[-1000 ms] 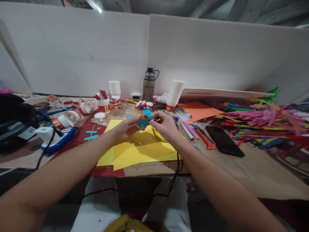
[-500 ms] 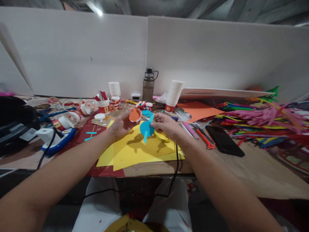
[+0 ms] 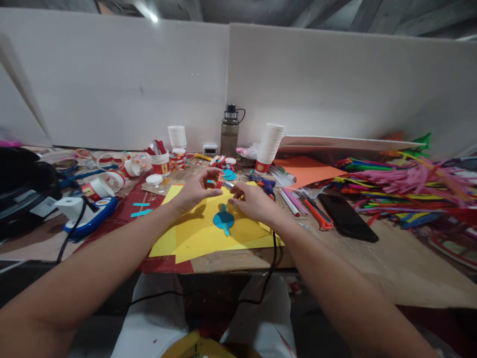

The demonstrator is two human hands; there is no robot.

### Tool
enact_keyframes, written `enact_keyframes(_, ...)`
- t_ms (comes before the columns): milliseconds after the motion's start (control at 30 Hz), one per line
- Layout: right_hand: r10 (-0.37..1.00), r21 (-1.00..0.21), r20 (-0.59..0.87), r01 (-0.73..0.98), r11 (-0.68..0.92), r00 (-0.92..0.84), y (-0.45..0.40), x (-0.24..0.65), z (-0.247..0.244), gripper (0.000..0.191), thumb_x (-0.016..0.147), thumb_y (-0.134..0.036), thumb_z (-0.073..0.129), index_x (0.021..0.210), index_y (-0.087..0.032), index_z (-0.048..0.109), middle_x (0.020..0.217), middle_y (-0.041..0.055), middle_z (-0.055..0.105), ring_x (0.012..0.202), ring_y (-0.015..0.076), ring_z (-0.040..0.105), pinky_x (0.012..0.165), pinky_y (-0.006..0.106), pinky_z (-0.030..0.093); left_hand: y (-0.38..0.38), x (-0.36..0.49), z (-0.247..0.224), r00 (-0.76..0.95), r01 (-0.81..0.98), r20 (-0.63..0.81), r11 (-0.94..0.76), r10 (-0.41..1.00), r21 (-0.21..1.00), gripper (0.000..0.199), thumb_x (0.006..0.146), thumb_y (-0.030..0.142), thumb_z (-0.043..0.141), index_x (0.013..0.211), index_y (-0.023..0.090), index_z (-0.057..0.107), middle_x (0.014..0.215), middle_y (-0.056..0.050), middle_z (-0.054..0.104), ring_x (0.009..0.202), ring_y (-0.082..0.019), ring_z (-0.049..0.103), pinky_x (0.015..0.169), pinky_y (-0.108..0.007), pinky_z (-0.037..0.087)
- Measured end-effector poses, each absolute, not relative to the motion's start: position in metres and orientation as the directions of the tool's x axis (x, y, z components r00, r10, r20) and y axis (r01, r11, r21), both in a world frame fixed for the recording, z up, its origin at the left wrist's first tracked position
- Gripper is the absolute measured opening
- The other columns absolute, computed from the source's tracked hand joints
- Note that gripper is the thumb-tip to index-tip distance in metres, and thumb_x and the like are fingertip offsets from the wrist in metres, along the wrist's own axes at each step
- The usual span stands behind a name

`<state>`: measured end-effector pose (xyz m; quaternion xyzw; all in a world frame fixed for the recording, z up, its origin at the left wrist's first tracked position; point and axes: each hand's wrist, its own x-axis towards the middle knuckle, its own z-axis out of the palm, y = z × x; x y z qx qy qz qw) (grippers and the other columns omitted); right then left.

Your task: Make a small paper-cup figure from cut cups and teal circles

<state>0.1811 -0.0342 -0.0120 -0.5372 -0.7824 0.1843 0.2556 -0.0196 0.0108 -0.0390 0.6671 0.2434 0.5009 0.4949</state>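
- L hand [image 3: 196,192]: narrow grip on red/white cup pc. [image 3: 219,184]
- R hand [image 3: 251,201]: fingers curled, grip unclear.
- Round blue paper disc [image 3: 217,221] w/ strip [image 3: 227,230]: flat on yellow sheet [image 3: 194,239]; prev. in R hand.

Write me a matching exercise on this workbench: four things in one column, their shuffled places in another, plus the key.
Things:
1. Round blue paper disc with a strip across it
2. Flat black rectangular phone
3. Grey see-through bottle with a black lid
4. Small red paper-cup piece

Places:
A. Upright in front of the white panel
B. In the left hand
C. On the yellow paper sheets
D. Beside the heap of multicoloured fuzzy stems

Right pairs: 1-C, 2-D, 3-A, 4-B.
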Motion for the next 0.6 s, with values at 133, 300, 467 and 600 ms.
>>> enact_keyframes(133, 0.920, -0.342, 0.377, 0.907, 0.245, -0.107, -0.026, 0.201, 0.001, 0.019, 0.089, -0.033, 0.057, 0.097, -0.017, 0.064, 0.094, 0.0083, 0.070, 0.085, 0.0203, 0.063, 0.073, 0.029, 0.044, 0.012, -0.020, -0.038, 0.363, -0.096, 0.450, -0.448, 0.816, 0.889, 0.058, 0.063, 0.019, 0.083, 0.116, 0.020, 0.060, 0.116, -0.009, 0.060, 0.101, -0.018, 0.058, 0.084, -0.030, 0.049)
enact_keyframes(300, 0.943, -0.102, 0.308, 0.990, -0.095, 0.122, -0.008, 0.230, -0.002, 0.040, 0.089, -0.041, 0.057, 0.108, -0.007, 0.065, 0.110, 0.0241, 0.066, 0.107, 0.0330, 0.061, 0.087, 0.038, 0.045, 0.012, -0.019, -0.039, 0.328, -0.266, 0.403, -0.326, 0.854, 0.907, 0.056, 0.065, 0.024, 0.083, 0.116, 0.020, 0.061, 0.116, -0.009, 0.063, 0.099, -0.017, 0.060, 0.079, -0.025, 0.051)
enact_keyframes(467, 0.975, -0.311, 0.146, 0.943, -0.118, 0.170, 0.007, 0.238, -0.018, 0.046, 0.079, -0.039, 0.067, 0.116, -0.011, 0.066, 0.105, 0.0192, 0.071, 0.100, 0.0295, 0.067, 0.081, 0.032, 0.048, 0.012, -0.020, -0.036, 0.349, -0.514, 0.280, -0.067, 0.895, 0.855, 0.052, 0.068, 0.045, 0.080, 0.108, 0.015, 0.065, 0.100, -0.009, 0.069, 0.080, -0.014, 0.063, 0.067, -0.023, 0.055)
enact_keyframes(600, 0.968, -0.409, 0.200, 0.911, -0.055, 0.148, 0.022, 0.241, -0.026, 0.034, 0.080, -0.025, 0.061, 0.111, -0.013, 0.070, 0.103, 0.0154, 0.073, 0.094, 0.0270, 0.068, 0.077, 0.030, 0.048, 0.011, -0.020, -0.034, 0.418, -0.590, 0.222, 0.077, 0.881, 0.803, 0.059, 0.063, 0.052, 0.081, 0.106, 0.014, 0.066, 0.094, -0.008, 0.069, 0.076, -0.015, 0.065, 0.067, -0.026, 0.057)
